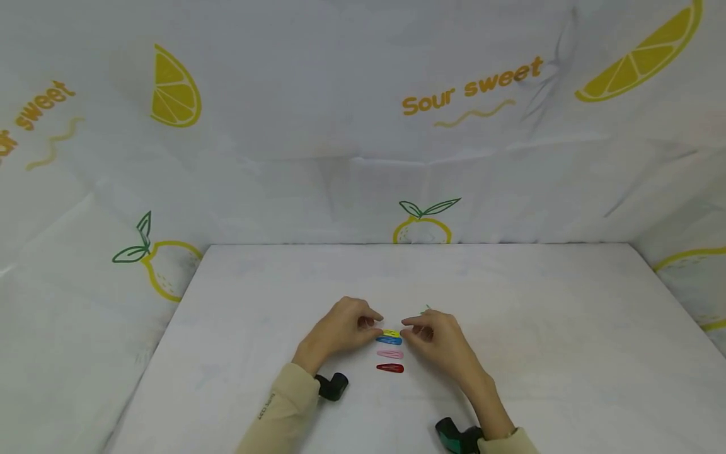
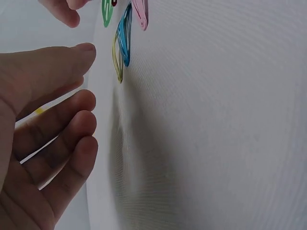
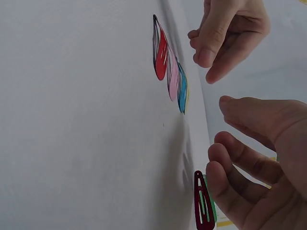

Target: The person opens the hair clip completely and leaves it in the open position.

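A column of hair clips lies on the white table: a yellow clip [image 1: 391, 333] farthest from me, then a blue clip [image 1: 389, 340], a pink clip [image 1: 390, 354] and a red clip [image 1: 390, 368] nearest. The left hand [image 1: 346, 326] is beside the left end of the yellow clip, fingers loosely bent. Across from it, the right hand [image 1: 438, 337] is near the clip's other end. Both wrist views show nothing between either hand's fingers. A dark red clip [image 3: 203, 201] and a green clip [image 3: 211, 196] lie by the right hand, mostly hidden from the head view.
The white tabletop [image 1: 556, 315] stretches around both hands. A white cloth [image 1: 317, 126] printed with lemons hangs behind and at the sides. Black devices [image 1: 333, 386] are on both wrists.
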`<state>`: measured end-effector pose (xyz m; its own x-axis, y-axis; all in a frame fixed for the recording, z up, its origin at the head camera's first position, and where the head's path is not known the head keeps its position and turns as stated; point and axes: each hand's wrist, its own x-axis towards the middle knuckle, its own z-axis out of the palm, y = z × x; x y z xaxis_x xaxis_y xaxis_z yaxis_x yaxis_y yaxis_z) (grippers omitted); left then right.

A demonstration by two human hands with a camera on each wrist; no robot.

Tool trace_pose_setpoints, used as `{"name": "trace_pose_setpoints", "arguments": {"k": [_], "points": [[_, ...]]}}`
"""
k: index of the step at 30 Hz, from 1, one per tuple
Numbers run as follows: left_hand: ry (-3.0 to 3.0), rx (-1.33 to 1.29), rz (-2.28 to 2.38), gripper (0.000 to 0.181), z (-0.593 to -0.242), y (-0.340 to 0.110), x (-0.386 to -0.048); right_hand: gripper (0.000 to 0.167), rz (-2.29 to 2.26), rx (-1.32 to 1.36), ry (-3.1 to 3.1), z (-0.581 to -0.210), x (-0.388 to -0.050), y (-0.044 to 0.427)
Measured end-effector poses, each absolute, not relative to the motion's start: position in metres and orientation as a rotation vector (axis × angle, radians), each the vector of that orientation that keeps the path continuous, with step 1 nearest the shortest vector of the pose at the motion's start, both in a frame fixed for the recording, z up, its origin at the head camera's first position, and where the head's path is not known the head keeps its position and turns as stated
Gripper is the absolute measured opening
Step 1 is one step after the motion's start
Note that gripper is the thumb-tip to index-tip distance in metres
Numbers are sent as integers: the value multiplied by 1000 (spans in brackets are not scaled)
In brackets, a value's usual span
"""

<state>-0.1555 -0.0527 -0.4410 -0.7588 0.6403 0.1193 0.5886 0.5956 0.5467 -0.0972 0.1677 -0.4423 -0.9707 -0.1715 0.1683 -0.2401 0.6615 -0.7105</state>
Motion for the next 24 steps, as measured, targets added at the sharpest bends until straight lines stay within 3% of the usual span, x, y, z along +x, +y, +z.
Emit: {"name": "trace_pose_setpoints", "arguments": {"k": [6,24], "points": [[2673,1054,862,19,-444,-54,-157,16,1236,411,-2852,-447,-103,159],[2682,1048,851,12,-450,-53,-157,11,1176,251,-2948,-448,-107,145]]}}
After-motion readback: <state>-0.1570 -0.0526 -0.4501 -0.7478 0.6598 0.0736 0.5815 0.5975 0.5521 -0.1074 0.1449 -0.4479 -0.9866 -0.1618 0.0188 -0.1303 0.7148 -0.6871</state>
